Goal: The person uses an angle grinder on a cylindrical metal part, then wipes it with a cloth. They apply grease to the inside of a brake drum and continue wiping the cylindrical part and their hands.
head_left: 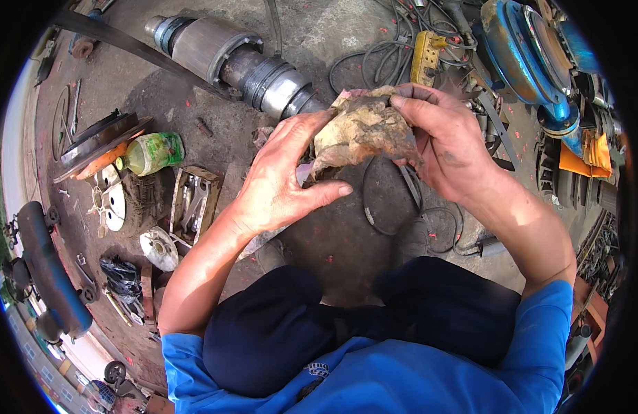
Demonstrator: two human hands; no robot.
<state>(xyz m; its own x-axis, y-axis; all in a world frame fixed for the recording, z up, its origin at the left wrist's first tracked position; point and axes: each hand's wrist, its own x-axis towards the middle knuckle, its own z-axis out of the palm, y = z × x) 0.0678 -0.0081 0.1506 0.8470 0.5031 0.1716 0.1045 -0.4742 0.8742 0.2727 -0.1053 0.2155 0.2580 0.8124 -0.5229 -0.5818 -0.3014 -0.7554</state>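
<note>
A crumpled, grease-stained tan rag is held up between my two hands, above the floor and in front of my knees. My right hand pinches its upper right edge, thumb in front, with dark grime on the palm. At the rag's left side is my left hand; its fingers reach behind the cloth and are partly hidden, while its thumb sticks out below. Just beyond the rag lies a heavy metal shaft assembly with a shiny, greasy end, partly covered by the rag and my left hand.
A yellow power strip and tangled black cables lie beyond my right hand. Blue round machinery stands at far right. On the left are a green-labelled bottle, a tool box with wrenches, a black plastic bag and metal discs.
</note>
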